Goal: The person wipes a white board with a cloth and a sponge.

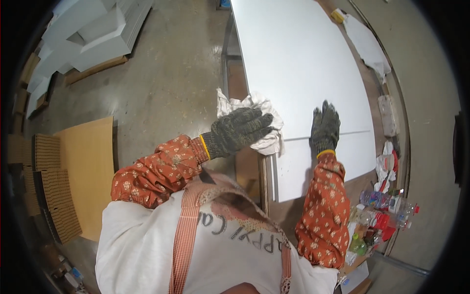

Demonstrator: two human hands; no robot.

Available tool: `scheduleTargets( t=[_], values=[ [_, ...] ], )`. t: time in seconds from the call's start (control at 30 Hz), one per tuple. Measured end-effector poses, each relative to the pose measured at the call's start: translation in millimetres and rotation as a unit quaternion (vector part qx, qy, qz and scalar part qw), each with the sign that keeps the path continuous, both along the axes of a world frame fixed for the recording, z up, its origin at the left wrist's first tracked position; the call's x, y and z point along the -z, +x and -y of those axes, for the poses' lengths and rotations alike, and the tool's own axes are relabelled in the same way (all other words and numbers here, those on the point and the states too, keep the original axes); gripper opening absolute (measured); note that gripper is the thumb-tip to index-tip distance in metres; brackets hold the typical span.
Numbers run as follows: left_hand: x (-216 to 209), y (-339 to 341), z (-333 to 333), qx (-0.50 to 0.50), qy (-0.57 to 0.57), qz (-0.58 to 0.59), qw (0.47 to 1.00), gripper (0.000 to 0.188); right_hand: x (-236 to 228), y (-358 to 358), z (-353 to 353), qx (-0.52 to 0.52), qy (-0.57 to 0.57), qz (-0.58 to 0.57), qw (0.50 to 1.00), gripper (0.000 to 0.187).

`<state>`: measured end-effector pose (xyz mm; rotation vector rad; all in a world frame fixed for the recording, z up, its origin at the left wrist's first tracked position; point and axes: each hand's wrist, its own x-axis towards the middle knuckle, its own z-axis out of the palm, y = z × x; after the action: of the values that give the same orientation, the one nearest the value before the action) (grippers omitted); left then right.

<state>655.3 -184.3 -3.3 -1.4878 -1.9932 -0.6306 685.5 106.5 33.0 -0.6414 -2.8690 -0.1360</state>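
A dark grey knit work glove with a yellow cuff covers each hand. My left hand lies over a crumpled white rag, its fingers closed down on it at the left edge of a large white panel. The thumb side and the underside of this hand are hidden. My right hand rests flat on the panel with nothing in it, fingers stretched out. Beneath it a thin grey line or seam crosses the panel. The near end of a second white panel piece lies below that line.
Plastic bottles crowd the right side of the worktable. White cloths and a whitish block lie along its right edge. On the left floor stand a cardboard sheet, stacked corrugated pieces and stacked white panels.
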Motion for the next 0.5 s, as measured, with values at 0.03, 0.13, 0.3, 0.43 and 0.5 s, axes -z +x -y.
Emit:
scheduleTargets(
  t=[0.03,0.13,0.3,0.43,0.5],
  values=[
    [1.2,-16.1,0.0,-0.022,0.029,0.009,0.999,0.050,1.9,-2.2,-0.6,-0.006,-0.001,-0.002,1.000,0.048],
    [-8.0,-84.8,13.7,-0.116,-0.012,0.010,0.993,0.047,1.8,-0.2,-0.8,-0.022,-0.003,-0.021,1.000,0.046],
    [-12.2,-100.6,-1.3,0.112,0.053,0.203,0.971,0.045,6.5,-0.9,-6.5,-0.049,-0.012,-0.042,0.998,0.045],
    [-3.6,-74.1,-11.1,0.074,-0.061,-0.156,0.983,0.047,10.8,11.1,-14.1,-0.036,-0.031,-0.052,0.998,0.047],
    [-3.7,-93.3,-8.3,0.092,-0.061,-0.187,0.976,0.047,7.9,11.2,-12.4,-0.044,-0.027,-0.049,0.997,0.047]
  ],
)
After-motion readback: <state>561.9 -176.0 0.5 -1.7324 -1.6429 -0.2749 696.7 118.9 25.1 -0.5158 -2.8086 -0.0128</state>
